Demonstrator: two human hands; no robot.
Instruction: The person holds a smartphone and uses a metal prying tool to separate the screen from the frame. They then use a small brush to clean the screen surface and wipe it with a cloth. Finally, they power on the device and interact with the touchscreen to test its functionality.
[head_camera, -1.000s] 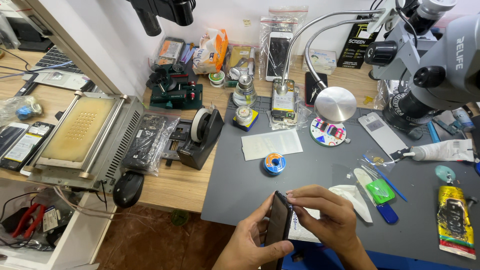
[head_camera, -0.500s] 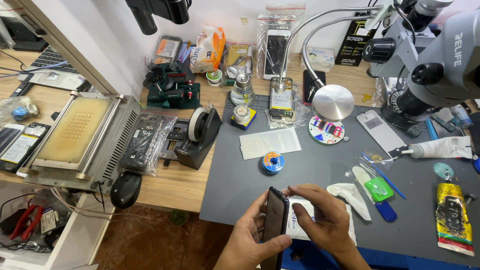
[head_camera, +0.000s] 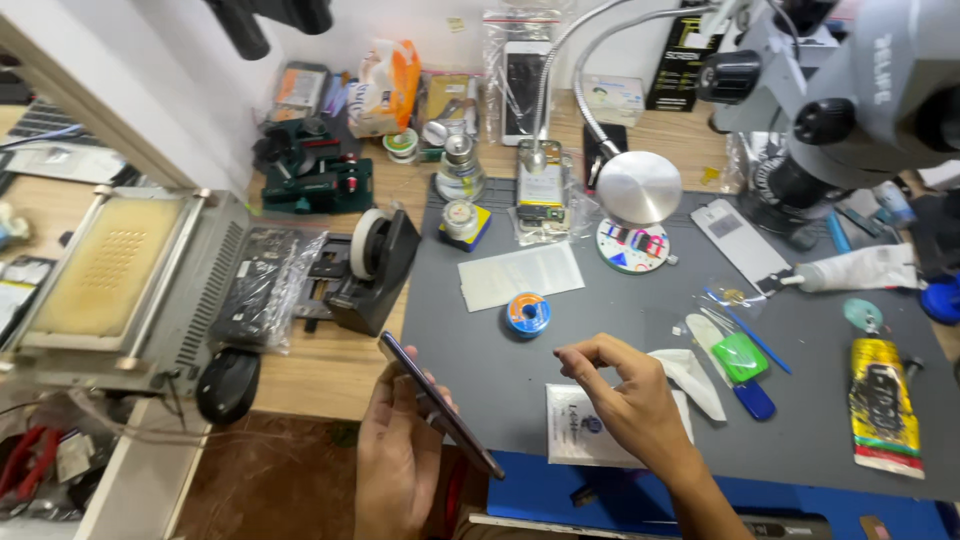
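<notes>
Nearest the camera: left hand grips a dark phone by its long edges, tilted edge-on, over the near edge of the grey mat. Right hand is empty and loosely curled, thumb and forefinger nearly pinched, just right of the phone, above a small white packet lying flat on the mat.

Handling note: keep the phone gripped by its edges, clear of the glass, and over the mat rather than the gap beyond the surface.

Mid-mat: blue solder spool, white sheet, green scraper, white tube.

Further left: black tape dispenser, metal heating box.

At the back: 1 microscope, bagged parts against the wall.
</notes>
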